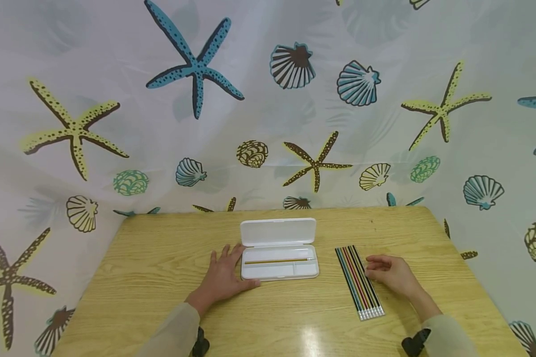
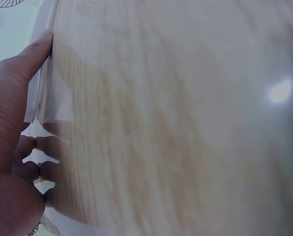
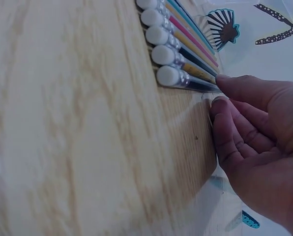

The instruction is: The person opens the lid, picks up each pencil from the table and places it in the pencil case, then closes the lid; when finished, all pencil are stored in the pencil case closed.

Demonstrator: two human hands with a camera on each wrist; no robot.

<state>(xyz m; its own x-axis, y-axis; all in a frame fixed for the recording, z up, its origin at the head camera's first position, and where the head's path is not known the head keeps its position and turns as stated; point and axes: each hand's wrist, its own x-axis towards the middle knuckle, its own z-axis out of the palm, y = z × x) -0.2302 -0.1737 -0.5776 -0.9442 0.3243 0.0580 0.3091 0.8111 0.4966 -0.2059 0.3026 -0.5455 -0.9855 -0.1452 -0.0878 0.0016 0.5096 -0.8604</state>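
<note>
A white pencil case [image 1: 279,273] lies on the table with its lid [image 1: 278,232] raised at the back. One yellow pencil [image 1: 272,261] lies lengthwise inside it. My left hand [image 1: 225,277] rests at the case's left end, fingers spread and thumb along the front edge; in the left wrist view the thumb [image 2: 31,56] touches the case's side. To the right, several pencils [image 1: 356,282] in different colours form a slanted row, white erasers toward me. My right hand [image 1: 395,275] is at the row's right edge, fingers loosely bent; its thumb [image 3: 245,91] is against the outer pencils, apart from the fingertips.
The wooden table [image 1: 290,317] has rounded far corners. Behind it and at both sides hangs a white cloth [image 1: 259,114] printed with starfish and shells. Both wrists carry dark straps or mounts.
</note>
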